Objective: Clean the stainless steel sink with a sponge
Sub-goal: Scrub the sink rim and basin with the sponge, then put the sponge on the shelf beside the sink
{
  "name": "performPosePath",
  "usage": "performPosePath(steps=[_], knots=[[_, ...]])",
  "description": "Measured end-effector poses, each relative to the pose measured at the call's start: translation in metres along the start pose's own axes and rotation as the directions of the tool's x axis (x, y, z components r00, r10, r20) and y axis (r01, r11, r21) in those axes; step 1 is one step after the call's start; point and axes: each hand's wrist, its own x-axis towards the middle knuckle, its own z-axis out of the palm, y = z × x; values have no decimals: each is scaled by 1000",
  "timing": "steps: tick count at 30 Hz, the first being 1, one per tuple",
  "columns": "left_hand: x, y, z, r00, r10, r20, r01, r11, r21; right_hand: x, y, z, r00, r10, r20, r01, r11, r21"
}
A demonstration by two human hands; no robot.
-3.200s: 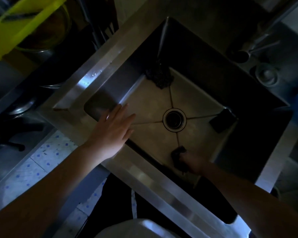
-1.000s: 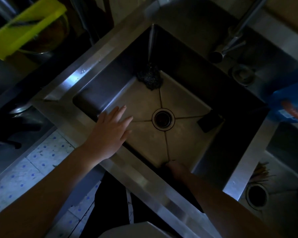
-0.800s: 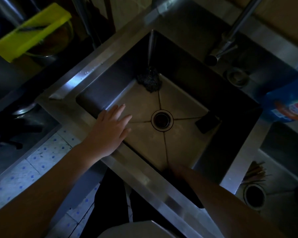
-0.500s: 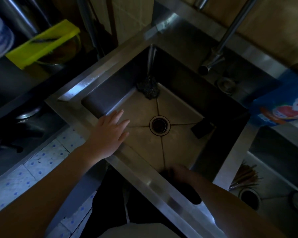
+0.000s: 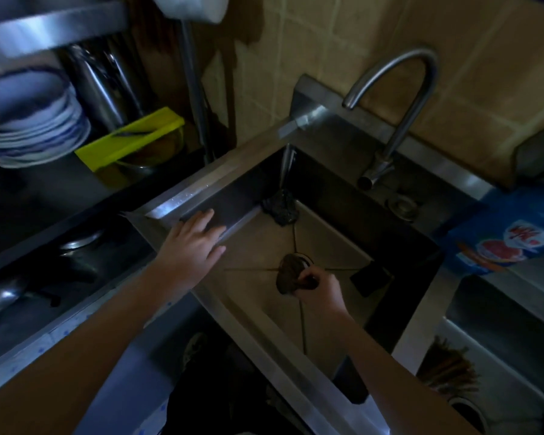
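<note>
A square stainless steel sink (image 5: pixel 324 233) fills the middle of the view, dimly lit. My right hand (image 5: pixel 319 285) is inside the basin, closed around a dark sponge (image 5: pixel 288 274) that sits over the drain at the centre. My left hand (image 5: pixel 193 243) lies flat, fingers spread, on the sink's left rim and inner wall. A dark scouring pad (image 5: pixel 280 207) rests in the far corner of the basin. Another dark rectangular block (image 5: pixel 369 277) lies on the basin floor to the right.
A curved faucet (image 5: pixel 390 105) stands behind the sink. A blue detergent bag (image 5: pixel 506 237) lies on the right counter. Stacked plates (image 5: pixel 32 120), metal pots and a yellow board (image 5: pixel 129 138) sit at left. A brush (image 5: pixel 446 368) lies at lower right.
My right hand has moved from the basin's near edge up to the drain, the sponge with it. The view has tilted up, so the faucet and wall now show. My left hand stays on the rim.
</note>
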Motion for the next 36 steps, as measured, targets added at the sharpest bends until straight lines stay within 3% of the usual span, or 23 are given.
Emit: performPosePath(steps=[6,14,23,36], knots=[[6,-20,-28,998,-6,-68,6,1000,8,2,-50,-6,974,-177,-139,191,977,91],[14,-60,-64,992,-18,-127,18,1000,-1,16,-117,8,915,-283,-288,355,903,243],[29,-132,-136,965,-53,-256,73,995,70,47,-223,31,785,-491,-377,582,794,176],[58,-254,-221,892,-182,-413,234,969,80,115,-409,86,720,-548,-426,677,690,256]])
